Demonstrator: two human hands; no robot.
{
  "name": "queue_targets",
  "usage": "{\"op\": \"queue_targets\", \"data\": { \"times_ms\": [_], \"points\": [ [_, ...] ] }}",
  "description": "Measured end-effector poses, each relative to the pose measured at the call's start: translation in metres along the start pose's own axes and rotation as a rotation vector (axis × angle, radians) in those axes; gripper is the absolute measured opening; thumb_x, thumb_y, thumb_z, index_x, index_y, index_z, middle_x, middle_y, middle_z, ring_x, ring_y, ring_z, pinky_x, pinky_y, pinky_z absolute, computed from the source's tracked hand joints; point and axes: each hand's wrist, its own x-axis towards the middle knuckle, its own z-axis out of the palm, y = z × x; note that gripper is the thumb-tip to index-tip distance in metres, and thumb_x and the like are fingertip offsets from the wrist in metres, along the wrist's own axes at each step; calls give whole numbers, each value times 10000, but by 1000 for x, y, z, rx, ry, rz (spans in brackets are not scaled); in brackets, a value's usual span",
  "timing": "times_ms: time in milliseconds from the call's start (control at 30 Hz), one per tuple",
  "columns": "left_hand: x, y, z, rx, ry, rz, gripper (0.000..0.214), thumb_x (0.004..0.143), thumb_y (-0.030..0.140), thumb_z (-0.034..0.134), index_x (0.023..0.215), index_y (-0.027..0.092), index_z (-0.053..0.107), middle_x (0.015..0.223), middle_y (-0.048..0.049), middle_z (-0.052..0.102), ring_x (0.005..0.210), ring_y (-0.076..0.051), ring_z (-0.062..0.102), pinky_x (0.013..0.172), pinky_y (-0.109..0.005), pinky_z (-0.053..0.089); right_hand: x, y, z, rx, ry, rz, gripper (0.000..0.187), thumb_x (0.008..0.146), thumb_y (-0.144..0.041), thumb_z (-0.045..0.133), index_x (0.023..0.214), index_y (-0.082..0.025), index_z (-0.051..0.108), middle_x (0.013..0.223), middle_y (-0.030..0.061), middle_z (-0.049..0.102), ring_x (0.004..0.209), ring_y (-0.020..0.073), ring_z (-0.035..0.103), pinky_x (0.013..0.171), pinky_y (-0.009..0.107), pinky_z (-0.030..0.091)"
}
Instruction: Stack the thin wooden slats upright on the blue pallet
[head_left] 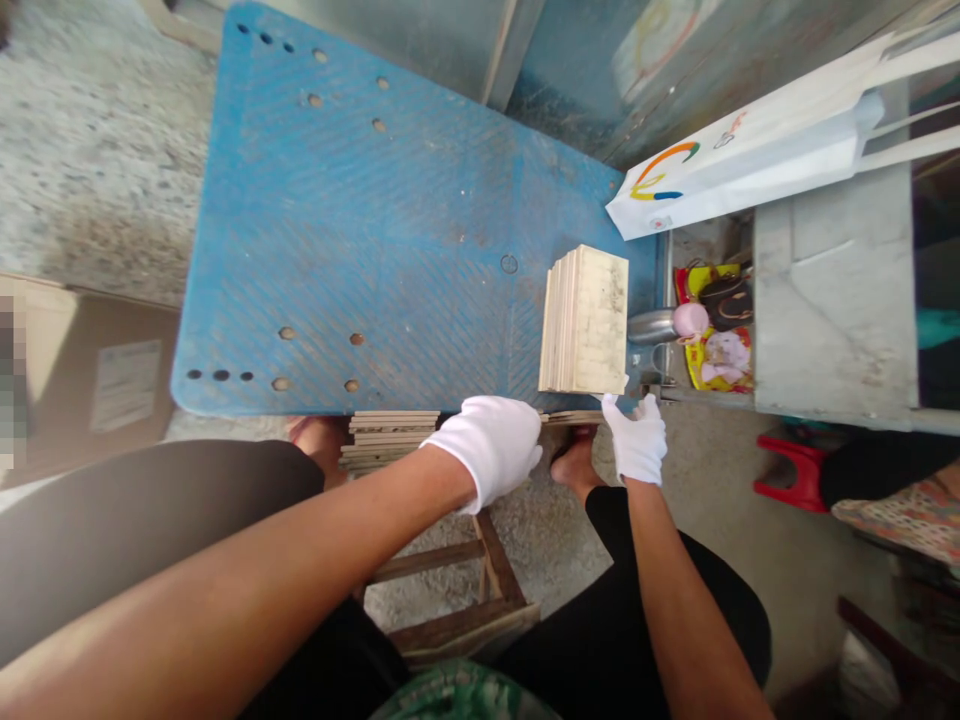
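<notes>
My left hand, in a white glove, is beside the front edge of the blue plastic platform. Its fingers are curled; what they hold, if anything, is hidden. My right hand, also gloved in white, is just below the near right corner of a stack of thin pale boards. Its thumb and fingers are apart, and I see nothing between them. The stack stands at the platform's right end. More thin boards are piled below the front edge, left of my left hand. Further board edges show between my hands.
A white paper bag leans at the back right. Beyond the stack are a metal flask and an open drawer with yellow-red packets. A wooden stool frame, a cardboard box and a red stool are around me.
</notes>
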Motion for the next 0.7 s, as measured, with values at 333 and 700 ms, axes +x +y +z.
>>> {"op": "queue_targets", "data": {
  "times_ms": [333,700],
  "points": [
    [9,8,8,70,-64,19,347,913,281,431,1084,66,642,1019,-201,679,944,-354,661,747,-427,523,-10,26,40,-75,-153,-7,1299,545,-629,732,1493,-23,81,1515,249,218,1413,324,218,1133,380,248],
    [15,7,13,95,-87,28,304,895,216,461,1044,37,655,981,-243,677,928,-396,664,705,-476,532,-17,24,55,-67,-37,-14,1223,572,-609,738,1509,-123,119,1522,198,222,1367,354,310,1065,454,353]
  ]
}}
